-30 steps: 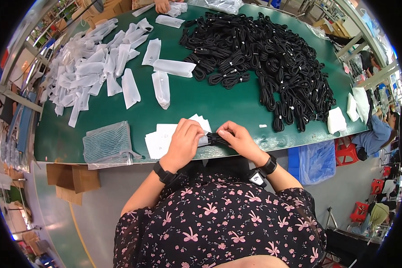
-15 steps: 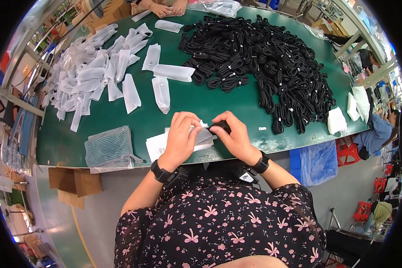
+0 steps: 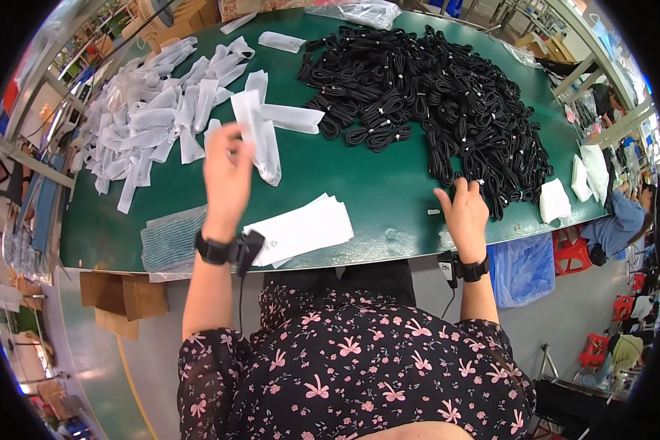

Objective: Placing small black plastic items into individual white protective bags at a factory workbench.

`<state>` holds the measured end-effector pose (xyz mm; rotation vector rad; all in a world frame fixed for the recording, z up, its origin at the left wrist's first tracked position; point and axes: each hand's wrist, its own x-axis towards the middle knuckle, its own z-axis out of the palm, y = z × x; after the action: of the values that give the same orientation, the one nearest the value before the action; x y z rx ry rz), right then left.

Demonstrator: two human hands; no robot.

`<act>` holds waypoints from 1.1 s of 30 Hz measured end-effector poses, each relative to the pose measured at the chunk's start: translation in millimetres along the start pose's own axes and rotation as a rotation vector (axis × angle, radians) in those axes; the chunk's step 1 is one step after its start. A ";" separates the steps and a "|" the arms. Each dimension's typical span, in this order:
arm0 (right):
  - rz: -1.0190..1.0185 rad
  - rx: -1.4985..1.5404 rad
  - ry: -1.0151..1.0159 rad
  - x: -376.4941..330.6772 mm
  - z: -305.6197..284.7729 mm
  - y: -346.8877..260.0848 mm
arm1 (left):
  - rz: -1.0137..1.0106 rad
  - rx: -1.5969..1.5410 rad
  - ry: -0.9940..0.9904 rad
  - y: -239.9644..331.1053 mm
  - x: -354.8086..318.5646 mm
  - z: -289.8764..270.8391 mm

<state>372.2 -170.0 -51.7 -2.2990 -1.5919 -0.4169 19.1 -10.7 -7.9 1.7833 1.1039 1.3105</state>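
Beyond the near table edge my left hand [image 3: 229,172] is raised, its curled fingers somewhat blurred, at the lower end of a white frosted plastic pouch [image 3: 248,114]. That pouch overlaps other pouches lying on the green table. My right hand [image 3: 465,213] is at the near edge of a heap of coiled black cables [image 3: 418,88]. Its fingertips meet the lowest bundles, with thumb and fingers apart. Between my arms lies a stack of flat white pouches [image 3: 304,229]. A big pile of filled pouches [image 3: 150,121] covers the far left.
A folded green-striped net cloth [image 3: 172,240] lies at the near left. White wads [image 3: 555,202] sit at the right edge. Below the table are a cardboard box [image 3: 125,297] and a blue bin with a plastic liner [image 3: 524,268]. A small white piece [image 3: 433,212] lies beside my right hand.
My hands have parted from over the flat stack. The left moved up and left with a pouch; the right moved right to the cables. The other person's hands at the far edge have gone from view.
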 end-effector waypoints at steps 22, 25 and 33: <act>-0.329 0.915 -0.142 -36.2 1.1 -73.0 | -0.031 0.257 -0.303 -22.5 -105.2 73.0; -0.532 0.799 -0.114 -30.3 1.8 -77.1 | -0.068 0.166 -0.281 -19.5 -105.2 71.5; -0.533 0.920 -0.350 -20.1 10.6 -81.3 | 0.337 0.183 -0.303 -13.3 -97.1 63.2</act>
<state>289.6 -155.7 -62.2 -1.2815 -1.9751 0.5512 62.5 -94.2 -76.8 2.2923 0.7998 1.0964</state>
